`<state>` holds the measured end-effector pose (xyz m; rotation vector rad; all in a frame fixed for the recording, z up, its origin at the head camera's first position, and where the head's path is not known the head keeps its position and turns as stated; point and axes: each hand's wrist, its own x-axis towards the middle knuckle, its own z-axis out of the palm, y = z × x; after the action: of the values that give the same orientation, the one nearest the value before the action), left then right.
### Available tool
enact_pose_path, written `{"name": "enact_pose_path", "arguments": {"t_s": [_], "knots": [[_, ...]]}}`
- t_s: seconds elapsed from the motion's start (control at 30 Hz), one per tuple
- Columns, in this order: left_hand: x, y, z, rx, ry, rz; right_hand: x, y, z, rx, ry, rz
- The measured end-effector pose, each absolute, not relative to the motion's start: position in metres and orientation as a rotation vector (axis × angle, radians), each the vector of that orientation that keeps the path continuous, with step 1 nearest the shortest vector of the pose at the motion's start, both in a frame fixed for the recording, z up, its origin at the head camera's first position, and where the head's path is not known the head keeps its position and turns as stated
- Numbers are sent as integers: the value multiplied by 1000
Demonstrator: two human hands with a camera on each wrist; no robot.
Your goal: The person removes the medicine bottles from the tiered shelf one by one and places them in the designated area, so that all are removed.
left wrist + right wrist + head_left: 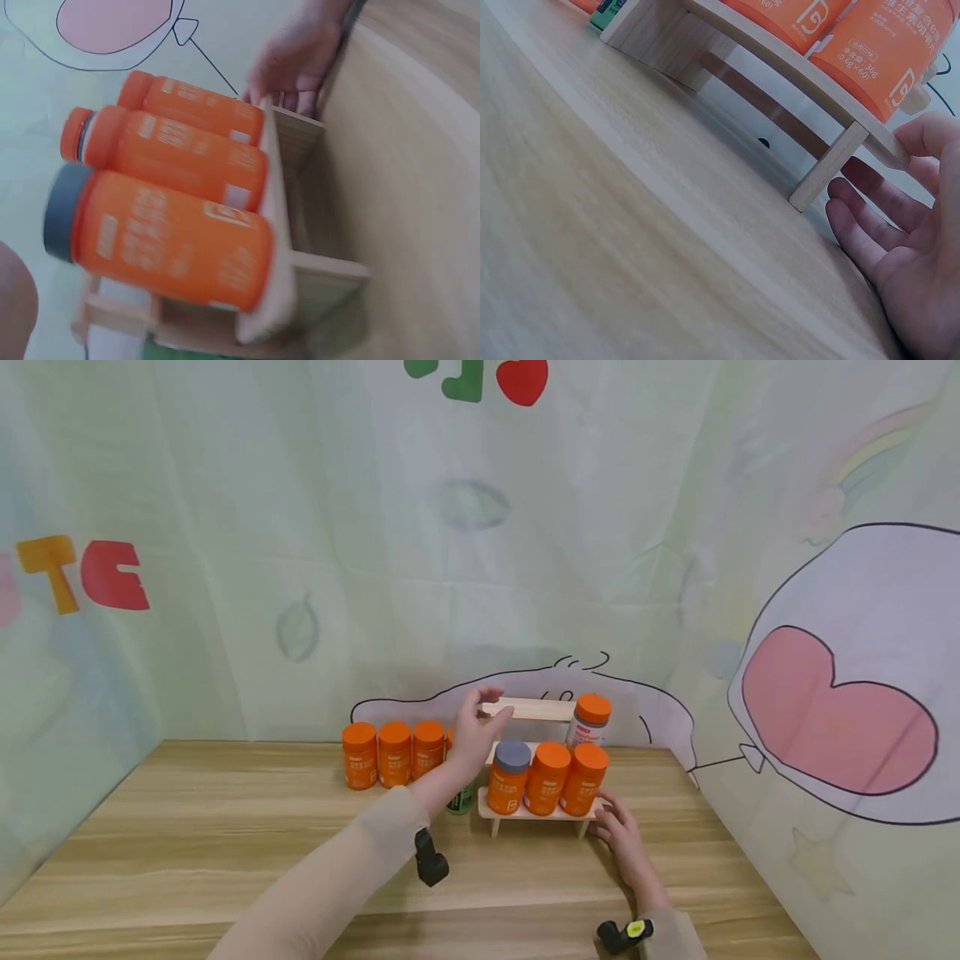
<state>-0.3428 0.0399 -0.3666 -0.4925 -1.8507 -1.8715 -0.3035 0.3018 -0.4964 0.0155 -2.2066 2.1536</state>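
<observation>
The right hand, pinching the rack, should steady it. The empty, relaxed left hand should clear the bottles.

Table runs back to the curtain. Stand on it, right of centre. Front step: three bottles side by side. Rear bottle behind the rightmost; its base is hidden. Left of stand: bottle row on the table, container between. Left hand by the stand's top left, right hand at its right end.
</observation>
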Motion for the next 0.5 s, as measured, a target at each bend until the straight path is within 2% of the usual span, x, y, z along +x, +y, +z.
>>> {"name": "enact_pose_path", "arguments": {"t_s": [0.5], "knots": [[-361, 86, -328, -732, -2277, -1889, -307, 302, -501, 38, -2201, 2123]]}}
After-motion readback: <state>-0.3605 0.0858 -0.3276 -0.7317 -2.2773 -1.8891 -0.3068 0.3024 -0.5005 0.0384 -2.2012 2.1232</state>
